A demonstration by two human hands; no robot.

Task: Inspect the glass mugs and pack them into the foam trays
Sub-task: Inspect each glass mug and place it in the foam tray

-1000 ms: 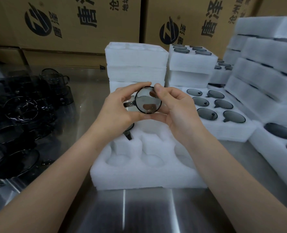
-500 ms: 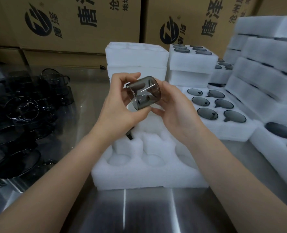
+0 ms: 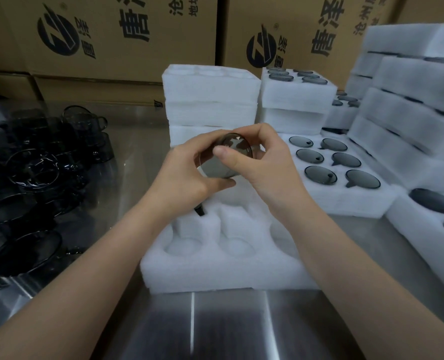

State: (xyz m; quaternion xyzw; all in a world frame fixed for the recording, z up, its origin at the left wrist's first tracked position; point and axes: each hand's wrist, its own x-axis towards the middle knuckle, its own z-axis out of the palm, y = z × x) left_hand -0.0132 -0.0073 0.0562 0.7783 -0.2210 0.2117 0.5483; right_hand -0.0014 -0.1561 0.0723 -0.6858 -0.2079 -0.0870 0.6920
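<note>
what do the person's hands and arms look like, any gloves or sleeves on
The left hand and right hand are bare: no gloves, rings, watch or bracelet in view. The left forearm and right forearm are bare too, with no sleeve inside the frame. The right thumbnail looks short and unpainted.

smoky grey mug (image 3: 224, 162), white foam tray (image 3: 215, 268)
</note>
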